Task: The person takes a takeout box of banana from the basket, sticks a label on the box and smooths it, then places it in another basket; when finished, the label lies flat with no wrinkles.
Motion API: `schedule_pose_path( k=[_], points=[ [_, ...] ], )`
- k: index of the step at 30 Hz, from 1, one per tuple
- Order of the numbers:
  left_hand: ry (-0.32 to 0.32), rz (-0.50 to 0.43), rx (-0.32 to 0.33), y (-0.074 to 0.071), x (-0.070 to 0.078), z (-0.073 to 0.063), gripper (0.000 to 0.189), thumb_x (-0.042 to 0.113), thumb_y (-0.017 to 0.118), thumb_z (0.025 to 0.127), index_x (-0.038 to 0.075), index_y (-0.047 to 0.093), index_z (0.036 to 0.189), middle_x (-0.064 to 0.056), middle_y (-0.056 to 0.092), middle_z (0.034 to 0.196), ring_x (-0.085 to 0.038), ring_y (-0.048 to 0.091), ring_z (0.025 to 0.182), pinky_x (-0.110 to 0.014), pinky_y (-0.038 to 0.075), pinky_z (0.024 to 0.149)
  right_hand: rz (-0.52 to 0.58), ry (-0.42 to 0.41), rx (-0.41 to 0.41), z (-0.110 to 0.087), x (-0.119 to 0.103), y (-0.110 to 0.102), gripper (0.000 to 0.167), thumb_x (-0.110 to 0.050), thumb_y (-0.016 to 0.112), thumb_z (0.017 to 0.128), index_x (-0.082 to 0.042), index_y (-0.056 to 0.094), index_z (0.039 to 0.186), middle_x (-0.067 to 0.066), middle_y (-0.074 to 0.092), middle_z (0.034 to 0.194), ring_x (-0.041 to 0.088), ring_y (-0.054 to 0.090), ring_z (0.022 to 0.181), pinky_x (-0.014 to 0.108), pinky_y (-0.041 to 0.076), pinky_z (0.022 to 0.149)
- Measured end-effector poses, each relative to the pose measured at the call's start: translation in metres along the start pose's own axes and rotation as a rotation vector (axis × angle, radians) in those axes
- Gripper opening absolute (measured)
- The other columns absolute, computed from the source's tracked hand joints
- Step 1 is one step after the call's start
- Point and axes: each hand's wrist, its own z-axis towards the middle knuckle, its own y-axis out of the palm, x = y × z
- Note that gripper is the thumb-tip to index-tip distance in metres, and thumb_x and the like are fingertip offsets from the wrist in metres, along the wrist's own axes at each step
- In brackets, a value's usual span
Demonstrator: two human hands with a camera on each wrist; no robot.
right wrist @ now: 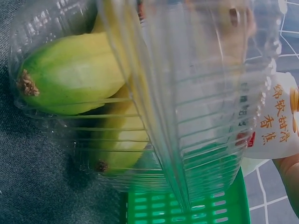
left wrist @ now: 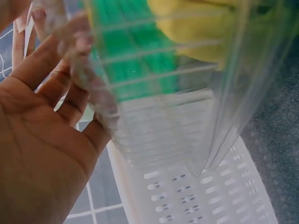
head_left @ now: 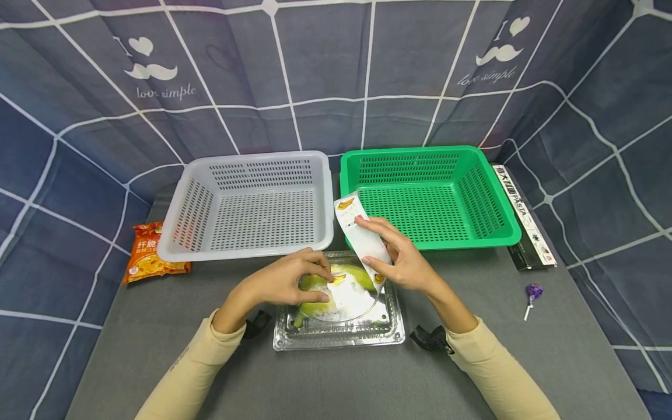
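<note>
A clear plastic clamshell box [head_left: 340, 339] lies in front of me, with green-yellow bananas [right wrist: 70, 74] visible through its wall. Over the lid runs a white paper label [head_left: 362, 239] with banana pictures; its far end stands raised off the box. My right hand [head_left: 401, 256] holds this raised part at its right side, thumb and fingertips on the paper. The left hand [head_left: 289, 277] is at the lid's left half, fingers bent loosely and tips close to the label's left edge. In the left wrist view, its fingers [left wrist: 70, 93] lie against the clear plastic.
Behind the box stand a light grey basket [head_left: 169, 233] and a green basket [head_left: 430, 153], side by side. An orange snack bag [head_left: 149, 254] lies far left. On the right are a pasta box [head_left: 525, 216] and a purple lollipop [head_left: 534, 291]. A grid-patterned curtain [head_left: 331, 64] closes off the back.
</note>
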Motion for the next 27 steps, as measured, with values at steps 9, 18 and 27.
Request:
schedule_pose_path(
  k=[9, 18, 27],
  points=[
    [-0.013, 0.114, 0.042, 0.006, 0.004, -0.001, 0.035, 0.041, 0.073, 0.086, 0.016, 0.074, 0.111, 0.001, 0.059, 0.123, -0.015, 0.051, 0.115, -0.037, 0.046, 0.096, -0.009, 0.0, -0.002, -0.001, 0.001, 0.0, 0.068, 0.015, 0.064, 0.084, 0.002, 0.04, 0.146, 0.016, 0.035, 0.147, 0.021, 0.043, 0.125, 0.025, 0.047, 0.094],
    [0.026, 0.146, 0.06, 0.017, 0.011, -0.008, 0.031, 0.044, 0.068, 0.088, 0.024, 0.074, 0.111, 0.006, 0.059, 0.123, -0.015, 0.046, 0.111, -0.043, 0.03, 0.094, -0.01, 0.001, 0.001, -0.001, -0.001, -0.001, 0.068, 0.015, 0.064, 0.084, 0.002, 0.04, 0.146, 0.017, 0.036, 0.147, 0.022, 0.044, 0.122, 0.025, 0.048, 0.093],
    [0.036, 0.117, 0.045, 0.026, 0.017, -0.013, 0.031, 0.047, 0.065, 0.089, 0.03, 0.073, 0.114, 0.006, 0.055, 0.136, -0.015, 0.042, 0.122, -0.047, 0.026, 0.097, -0.006, 0.004, -0.007, 0.0, 0.0, -0.001, 0.068, 0.014, 0.063, 0.085, 0.002, 0.039, 0.147, 0.018, 0.036, 0.146, 0.023, 0.046, 0.119, 0.025, 0.049, 0.091]
  ],
)
